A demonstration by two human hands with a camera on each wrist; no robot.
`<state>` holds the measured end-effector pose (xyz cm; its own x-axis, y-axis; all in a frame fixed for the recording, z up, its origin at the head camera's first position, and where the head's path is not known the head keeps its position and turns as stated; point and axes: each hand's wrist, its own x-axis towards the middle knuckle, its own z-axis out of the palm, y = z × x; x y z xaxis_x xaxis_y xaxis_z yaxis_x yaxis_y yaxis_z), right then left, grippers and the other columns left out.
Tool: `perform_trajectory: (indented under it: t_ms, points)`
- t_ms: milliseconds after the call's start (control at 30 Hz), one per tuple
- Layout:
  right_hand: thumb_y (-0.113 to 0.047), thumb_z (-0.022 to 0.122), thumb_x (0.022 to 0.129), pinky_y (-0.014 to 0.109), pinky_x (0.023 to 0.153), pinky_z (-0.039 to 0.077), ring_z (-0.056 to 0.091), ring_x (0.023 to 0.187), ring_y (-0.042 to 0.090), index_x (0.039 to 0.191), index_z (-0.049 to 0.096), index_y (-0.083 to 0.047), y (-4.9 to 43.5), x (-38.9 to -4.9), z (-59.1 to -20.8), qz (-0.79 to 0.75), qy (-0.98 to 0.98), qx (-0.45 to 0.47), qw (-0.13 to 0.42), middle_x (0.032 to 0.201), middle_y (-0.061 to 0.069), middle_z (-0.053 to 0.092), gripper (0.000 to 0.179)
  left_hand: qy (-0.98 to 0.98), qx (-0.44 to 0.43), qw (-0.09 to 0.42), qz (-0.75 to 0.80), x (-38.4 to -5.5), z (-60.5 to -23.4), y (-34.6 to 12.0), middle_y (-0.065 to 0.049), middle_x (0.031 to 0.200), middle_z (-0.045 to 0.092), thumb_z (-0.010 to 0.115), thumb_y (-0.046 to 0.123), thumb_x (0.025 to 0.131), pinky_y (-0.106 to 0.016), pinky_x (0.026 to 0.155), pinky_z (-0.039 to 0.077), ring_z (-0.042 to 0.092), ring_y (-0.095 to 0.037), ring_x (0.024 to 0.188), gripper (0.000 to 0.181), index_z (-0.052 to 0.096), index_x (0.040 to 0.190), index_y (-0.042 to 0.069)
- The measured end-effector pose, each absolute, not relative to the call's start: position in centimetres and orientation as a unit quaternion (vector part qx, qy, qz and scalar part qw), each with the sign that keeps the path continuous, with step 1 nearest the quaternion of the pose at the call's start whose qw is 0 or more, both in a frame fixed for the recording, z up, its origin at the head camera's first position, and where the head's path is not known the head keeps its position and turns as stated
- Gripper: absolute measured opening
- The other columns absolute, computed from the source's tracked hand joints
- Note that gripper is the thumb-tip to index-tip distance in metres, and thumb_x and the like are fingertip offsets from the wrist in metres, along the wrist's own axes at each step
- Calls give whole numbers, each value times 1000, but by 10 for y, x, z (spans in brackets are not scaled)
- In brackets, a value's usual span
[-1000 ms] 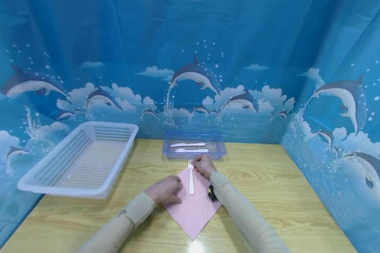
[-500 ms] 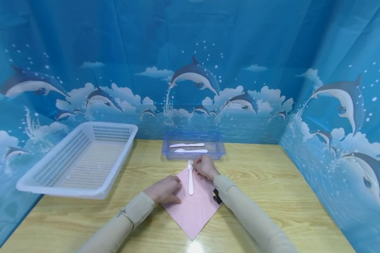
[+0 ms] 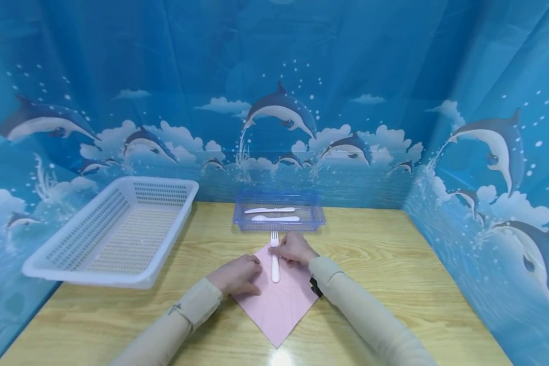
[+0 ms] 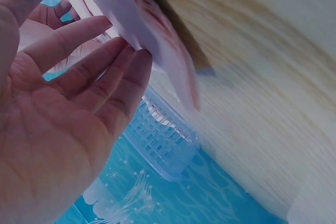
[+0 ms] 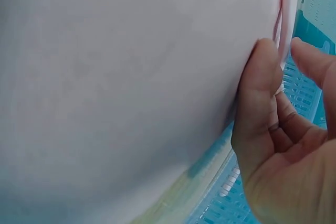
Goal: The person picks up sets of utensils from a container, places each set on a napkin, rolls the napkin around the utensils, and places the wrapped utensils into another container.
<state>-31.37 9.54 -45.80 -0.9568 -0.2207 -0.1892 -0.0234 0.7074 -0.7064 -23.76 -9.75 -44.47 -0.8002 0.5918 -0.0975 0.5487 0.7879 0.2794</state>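
Left hand (image 3: 238, 275) on napkin (image 3: 276, 316), 10 o'clock, fingers loosely wide | right hand (image 3: 295, 248) at 1, fingertips at fork (image 3: 275, 273), can't tell if gripping! | blue tray (image 3: 314, 223), 12

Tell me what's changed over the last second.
The right hand has moved left and a little toward the person: its fingers, which were just right of the fork, now reach across it. Whether they grip it is unclear. The left hand stays at the left of the napkin; the fork, napkin, basket and tray stay put.
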Motion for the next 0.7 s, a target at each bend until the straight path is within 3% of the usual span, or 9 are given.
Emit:
perform_trajectory:
  t_ms: [700]
  points:
    - [-35, 76, 82, 20, 34, 33, 42, 39, 8, 63, 64, -12, 91, -315, -462, -346, 929, -73, 112, 47, -4, 49, 33, 939, 310, 88, 118, -237, -443, -98, -18, 124, 63, 83, 31, 77, -40, 96, 52, 62, -30, 110, 27, 63, 78, 12]
